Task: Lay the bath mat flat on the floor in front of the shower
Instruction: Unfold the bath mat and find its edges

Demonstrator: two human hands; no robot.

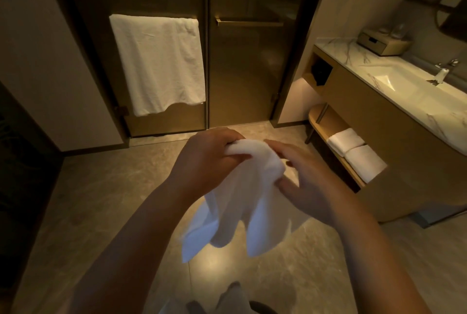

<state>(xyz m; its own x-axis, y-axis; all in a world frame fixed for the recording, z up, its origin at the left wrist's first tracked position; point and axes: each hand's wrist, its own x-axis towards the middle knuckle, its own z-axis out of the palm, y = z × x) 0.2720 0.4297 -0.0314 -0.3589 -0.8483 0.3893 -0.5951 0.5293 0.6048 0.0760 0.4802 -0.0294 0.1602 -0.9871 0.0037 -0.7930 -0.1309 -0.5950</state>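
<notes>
Bath mat (240, 202) bunched mid-frame, dangling above the floor (101, 200). My left hand (202, 162) clenches its top fold and my right hand (305, 184) pinches just beside. It looks soft, light and floppy, so I'd take two corners of one edge.

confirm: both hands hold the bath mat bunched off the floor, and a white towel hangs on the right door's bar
Wrong door: the head view shows the white towel on the left door's bar; the right door's bar is bare. The left hand and right hand do hold the bath mat bunched off the floor.
</notes>
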